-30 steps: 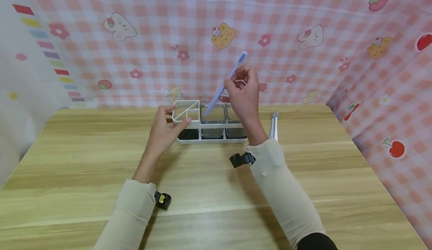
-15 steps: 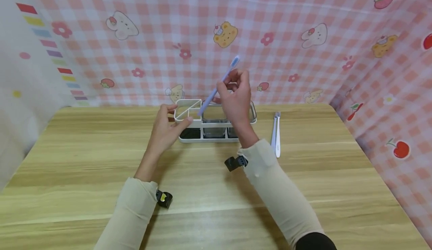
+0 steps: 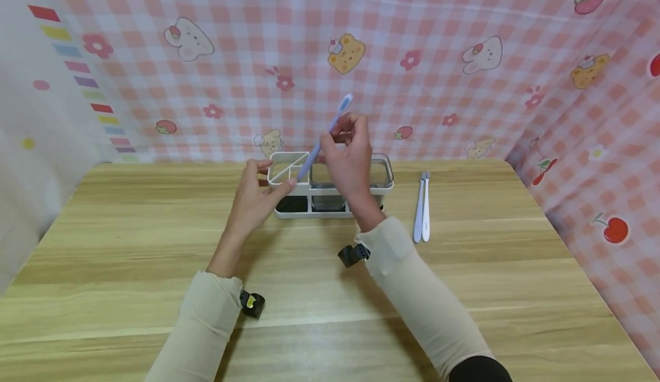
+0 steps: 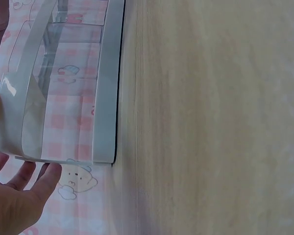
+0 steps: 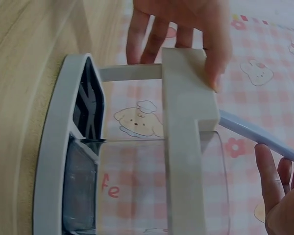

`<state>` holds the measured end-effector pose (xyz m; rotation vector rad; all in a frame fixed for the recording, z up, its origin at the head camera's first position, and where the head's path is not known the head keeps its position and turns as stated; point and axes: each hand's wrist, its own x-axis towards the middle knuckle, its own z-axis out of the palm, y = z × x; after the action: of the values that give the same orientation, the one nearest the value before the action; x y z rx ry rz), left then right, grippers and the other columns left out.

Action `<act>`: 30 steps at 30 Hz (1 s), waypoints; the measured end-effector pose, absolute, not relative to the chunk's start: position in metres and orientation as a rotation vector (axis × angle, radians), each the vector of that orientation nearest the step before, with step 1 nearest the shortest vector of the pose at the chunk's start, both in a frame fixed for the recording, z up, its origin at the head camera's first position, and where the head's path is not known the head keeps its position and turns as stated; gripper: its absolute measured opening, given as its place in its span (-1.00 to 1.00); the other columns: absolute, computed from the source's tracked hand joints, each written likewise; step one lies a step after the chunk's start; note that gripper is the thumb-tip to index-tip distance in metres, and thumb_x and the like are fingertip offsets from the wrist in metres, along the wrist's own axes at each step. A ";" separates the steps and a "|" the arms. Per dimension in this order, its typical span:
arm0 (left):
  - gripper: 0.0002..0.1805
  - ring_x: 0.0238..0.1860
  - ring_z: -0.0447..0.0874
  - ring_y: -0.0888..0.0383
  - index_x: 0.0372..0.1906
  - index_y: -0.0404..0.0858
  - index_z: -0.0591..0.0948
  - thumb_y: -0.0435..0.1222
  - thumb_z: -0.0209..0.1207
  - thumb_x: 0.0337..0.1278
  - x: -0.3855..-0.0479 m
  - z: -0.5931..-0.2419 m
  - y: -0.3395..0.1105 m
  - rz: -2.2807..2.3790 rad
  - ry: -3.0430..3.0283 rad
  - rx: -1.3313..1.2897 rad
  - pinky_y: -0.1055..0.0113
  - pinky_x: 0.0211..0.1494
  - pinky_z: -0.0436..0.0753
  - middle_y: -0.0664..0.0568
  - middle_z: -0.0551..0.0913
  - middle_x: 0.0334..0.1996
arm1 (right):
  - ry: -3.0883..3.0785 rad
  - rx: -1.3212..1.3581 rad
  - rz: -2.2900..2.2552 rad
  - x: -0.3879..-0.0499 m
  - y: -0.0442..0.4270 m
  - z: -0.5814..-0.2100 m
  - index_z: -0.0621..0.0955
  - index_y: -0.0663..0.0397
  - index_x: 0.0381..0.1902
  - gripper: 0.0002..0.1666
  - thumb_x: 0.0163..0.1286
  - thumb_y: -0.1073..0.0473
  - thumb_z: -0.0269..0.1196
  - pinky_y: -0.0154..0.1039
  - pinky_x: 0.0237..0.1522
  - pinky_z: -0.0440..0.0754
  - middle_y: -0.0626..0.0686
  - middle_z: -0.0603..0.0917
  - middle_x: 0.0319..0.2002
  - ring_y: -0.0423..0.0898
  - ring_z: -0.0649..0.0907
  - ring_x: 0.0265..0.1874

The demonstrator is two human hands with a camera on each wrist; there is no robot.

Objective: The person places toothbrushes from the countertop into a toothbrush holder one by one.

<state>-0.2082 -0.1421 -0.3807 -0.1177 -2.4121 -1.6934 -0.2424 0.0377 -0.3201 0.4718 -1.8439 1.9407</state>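
A white two-tier rack [image 3: 330, 215] with clear cups stands near the back of the table. Its upper left end has a divided section [image 3: 281, 170]. My left hand [image 3: 252, 199] grips that end, thumb at the front and fingers round the side; the left wrist view shows fingertips against the rack [image 4: 105, 98]. My right hand [image 3: 350, 156] pinches a light purple toothbrush [image 3: 313, 156], tilted with its bristle head up and its handle end at the divided section. In the right wrist view the toothbrush [image 5: 255, 132] meets the rack's top [image 5: 186, 98], which hides its lower tip.
Two more toothbrushes [image 3: 425, 207], one bluish and one white, lie side by side on the wooden table [image 3: 309, 336] right of the rack. A pink checked cloth [image 3: 232, 55] hangs behind the table and along its right side.
My right hand has moved left and down with the toothbrush, bringing its lower end from above the middle cup to the divided section. My left hand keeps its hold on the rack.
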 end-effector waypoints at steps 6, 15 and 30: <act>-0.27 0.05 0.50 -0.16 0.32 -0.37 0.34 -0.12 0.38 0.18 -0.207 -0.381 -0.142 -1.696 -2.406 -0.122 0.05 0.06 0.57 -0.24 0.43 0.14 | -1.915 0.473 1.905 -0.242 0.034 -0.328 0.34 0.17 -0.08 -0.76 0.42 0.41 0.16 0.10 -0.31 0.75 0.12 0.47 -0.19 -0.03 0.61 -0.25; -0.26 0.07 0.50 -0.17 0.31 -0.39 0.33 -0.11 0.38 0.18 -0.208 -0.382 -0.143 -1.713 -2.395 -0.136 0.02 0.11 0.57 -0.25 0.42 0.13 | -1.977 0.491 1.822 -0.242 0.031 -0.335 0.35 0.18 -0.07 -0.73 0.37 0.42 0.16 0.10 -0.36 0.75 0.17 0.49 -0.16 0.01 0.60 -0.21; -0.30 0.04 0.51 -0.14 0.29 -0.37 0.35 -0.14 0.37 0.19 -0.208 -0.382 -0.143 -1.695 -2.395 -0.132 0.04 0.09 0.58 -0.24 0.43 0.12 | -2.082 0.527 1.651 -0.244 0.027 -0.344 0.36 0.17 -0.11 -0.74 0.35 0.39 0.21 -0.22 -0.36 0.67 0.12 0.52 -0.21 0.00 0.63 -0.23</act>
<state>-0.2079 -0.1428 -0.3823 -0.1321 -2.3946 -1.6953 -0.2440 0.0270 -0.3442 0.5273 -2.0819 1.6513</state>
